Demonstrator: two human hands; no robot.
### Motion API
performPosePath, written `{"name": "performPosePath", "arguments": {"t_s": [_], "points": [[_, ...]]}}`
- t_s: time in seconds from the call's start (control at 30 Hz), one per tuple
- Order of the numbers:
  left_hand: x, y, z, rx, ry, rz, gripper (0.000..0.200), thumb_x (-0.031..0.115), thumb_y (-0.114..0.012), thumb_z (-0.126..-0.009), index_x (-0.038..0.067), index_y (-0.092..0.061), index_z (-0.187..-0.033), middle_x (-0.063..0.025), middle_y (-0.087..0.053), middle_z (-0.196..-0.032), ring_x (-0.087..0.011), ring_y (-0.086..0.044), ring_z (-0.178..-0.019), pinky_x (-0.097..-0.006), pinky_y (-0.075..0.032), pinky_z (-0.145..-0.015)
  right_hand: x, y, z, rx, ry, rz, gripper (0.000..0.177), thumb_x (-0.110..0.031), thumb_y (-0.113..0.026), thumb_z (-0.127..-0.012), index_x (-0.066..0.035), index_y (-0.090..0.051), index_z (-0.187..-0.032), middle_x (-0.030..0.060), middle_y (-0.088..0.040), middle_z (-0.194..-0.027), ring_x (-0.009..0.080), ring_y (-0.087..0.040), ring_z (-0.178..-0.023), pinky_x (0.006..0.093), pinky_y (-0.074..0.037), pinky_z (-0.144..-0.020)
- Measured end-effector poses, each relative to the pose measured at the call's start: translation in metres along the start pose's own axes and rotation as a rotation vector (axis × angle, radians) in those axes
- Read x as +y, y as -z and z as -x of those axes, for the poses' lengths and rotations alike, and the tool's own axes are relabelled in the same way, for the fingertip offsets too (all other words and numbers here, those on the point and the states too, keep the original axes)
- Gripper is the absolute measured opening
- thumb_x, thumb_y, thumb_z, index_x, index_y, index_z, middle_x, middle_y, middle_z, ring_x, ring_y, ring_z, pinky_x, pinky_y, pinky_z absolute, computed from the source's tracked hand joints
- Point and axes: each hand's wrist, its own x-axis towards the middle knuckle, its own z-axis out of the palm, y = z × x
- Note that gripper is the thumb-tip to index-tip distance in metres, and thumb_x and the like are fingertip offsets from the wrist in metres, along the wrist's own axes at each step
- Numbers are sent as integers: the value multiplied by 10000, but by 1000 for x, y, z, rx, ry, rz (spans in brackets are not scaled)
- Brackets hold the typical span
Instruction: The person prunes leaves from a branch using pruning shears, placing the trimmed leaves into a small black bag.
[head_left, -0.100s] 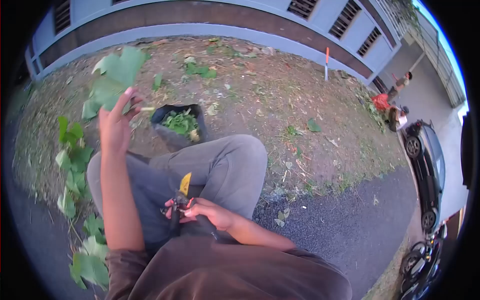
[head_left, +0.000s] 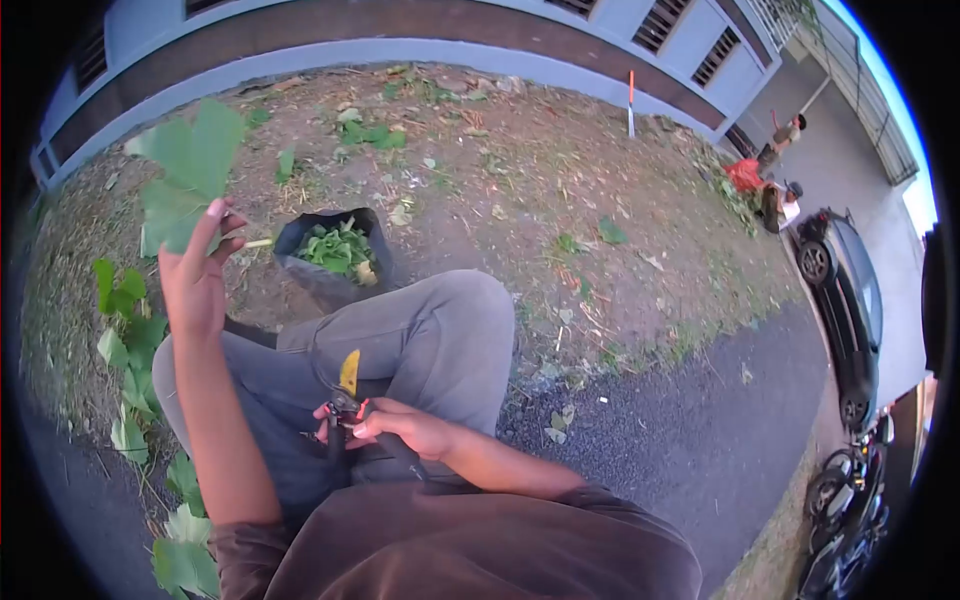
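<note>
My left hand (head_left: 197,278) is raised at the left, its fingers pinching a large green leaf (head_left: 195,160) by its stalk. A pale cut end of the stalk sticks out to the right of the fingers. Low over my lap, my right hand (head_left: 400,428) is wrapped round pruning shears (head_left: 345,398) with dark handles and a yellow blade pointing up. Beyond my crossed legs stands a dark plastic bag (head_left: 312,283) holding cut green leaves (head_left: 338,247). The stalk's end is near the bag's left rim in the view.
A leafy vine (head_left: 140,360) trails along the ground at my left. Leaf litter covers the soil up to a building wall (head_left: 400,50). An orange-and-white post (head_left: 631,105) stands near it. Two people (head_left: 782,190), a parked car (head_left: 840,310) and motorcycles (head_left: 845,500) are at the right.
The whole view has shifted slightly, so most things sit further left. My left hand with the leaf is a little lower and further left. Both hands keep their hold.
</note>
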Motion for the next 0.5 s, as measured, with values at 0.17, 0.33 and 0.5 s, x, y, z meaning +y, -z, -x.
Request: {"name": "performPosePath", "arguments": {"t_s": [0.17,0.33,0.5], "points": [[-47,27,7,110,108,14,358,134,-731,-984,33,-619,-1309,-92,-707,-1181,-172,-684,-1000,-317,-537,-786,5,11,20,87,-59,-157,544,-210,-517,-1011,-21,-462,-1519,109,-605,-1366,176,-564,-1276,341,-442,-1071],[-84,36,-40,113,144,2,397,142,-743,-977,30,-605,-1332,-97,-703,-1208,-178,-696,-1019,-313,-554,-818,-6,51,-3,71,-49,-149,557,-182,-513,-993,-21,-452,-1523,91,-595,-1353,141,-557,-1209,286,-459,-999],[-121,32,-57,62,257,0,440,145,-803,-922,7,-615,-1295,-120,-728,-1185,-231,-724,-1057,-334,-574,-870,-15,75,-33,245,-107,-28,673,-285,-596,-912,-68,-469,-1537,78,-588,-1388,137,-556,-1192,370,-449,-1106]]}}
